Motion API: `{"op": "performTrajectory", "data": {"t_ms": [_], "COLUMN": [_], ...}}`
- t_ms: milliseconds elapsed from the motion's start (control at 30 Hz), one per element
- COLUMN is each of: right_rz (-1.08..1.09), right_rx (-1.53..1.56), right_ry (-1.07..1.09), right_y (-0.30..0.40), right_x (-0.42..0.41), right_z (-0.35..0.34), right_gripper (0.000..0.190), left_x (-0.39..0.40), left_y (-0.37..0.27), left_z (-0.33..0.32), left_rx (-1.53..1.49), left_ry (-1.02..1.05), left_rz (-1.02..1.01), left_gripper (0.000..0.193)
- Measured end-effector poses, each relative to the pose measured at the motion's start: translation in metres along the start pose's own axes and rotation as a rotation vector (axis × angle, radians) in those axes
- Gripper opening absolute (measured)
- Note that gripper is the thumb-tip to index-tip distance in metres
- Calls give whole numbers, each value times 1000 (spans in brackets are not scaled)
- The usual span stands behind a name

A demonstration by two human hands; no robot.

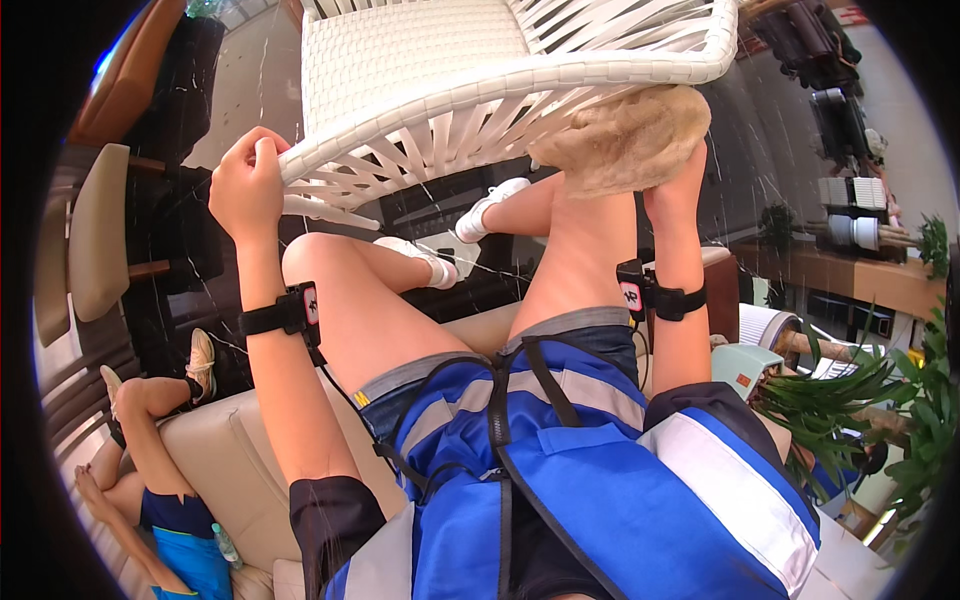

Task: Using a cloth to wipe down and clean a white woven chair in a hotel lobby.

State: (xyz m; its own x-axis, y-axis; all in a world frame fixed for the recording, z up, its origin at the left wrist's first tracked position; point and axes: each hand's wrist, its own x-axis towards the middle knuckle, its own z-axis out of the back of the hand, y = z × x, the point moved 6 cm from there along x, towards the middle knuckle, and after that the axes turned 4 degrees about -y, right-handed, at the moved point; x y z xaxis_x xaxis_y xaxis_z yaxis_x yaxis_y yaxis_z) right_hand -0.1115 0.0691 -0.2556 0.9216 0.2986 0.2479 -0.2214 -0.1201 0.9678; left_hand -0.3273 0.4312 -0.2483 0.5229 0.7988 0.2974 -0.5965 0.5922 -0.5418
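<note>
A white woven chair (420, 60) stands right in front of my knees, its slatted side facing me. My left hand (247, 184) is closed around the left end of its wrapped rail (480, 94). At the right, my right hand (679, 180) is mostly hidden behind a tan, crumpled cloth (630, 139). The cloth lies against the woven strips (457, 146) just below the rail, and the hand holds it from beneath. My right fingers are out of sight under the fabric.
I sit on a beige leather sofa (217, 442). Another person (180, 555) sits at the left, beside a plastic bottle (226, 544). Padded chairs (101, 232) stand farther left on dark marble flooring. Potted plants (840, 382) and a pale green box (742, 367) are at the right.
</note>
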Motion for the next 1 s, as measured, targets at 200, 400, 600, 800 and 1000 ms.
{"op": "performTrajectory", "data": {"t_ms": [200, 400, 600, 800, 1000], "right_rz": [37, 288, 221, 190, 147], "right_rx": [-58, -441, -466, -554, -652], "right_ry": [-10, 96, 211, 277, 295], "right_y": [2, 26, 26, 26, 25], "right_x": [11, 22, 30, 38, 37], "right_z": [-2, -4, -6, -6, -9], "right_gripper": [34, 17, 19, 18, 16], "left_x": [0, 0, 1, 0, 1], "left_y": [-3, -3, 2, -1, 1], "left_z": [2, 2, 1, -1, -2], "left_rx": [-10, -11, 22, -27, -27], "left_ry": [-7, -14, 12, 1, 24], "left_rz": [2, -24, -26, -54, -85], "left_gripper": [26, 27, 28, 28, 29]}}
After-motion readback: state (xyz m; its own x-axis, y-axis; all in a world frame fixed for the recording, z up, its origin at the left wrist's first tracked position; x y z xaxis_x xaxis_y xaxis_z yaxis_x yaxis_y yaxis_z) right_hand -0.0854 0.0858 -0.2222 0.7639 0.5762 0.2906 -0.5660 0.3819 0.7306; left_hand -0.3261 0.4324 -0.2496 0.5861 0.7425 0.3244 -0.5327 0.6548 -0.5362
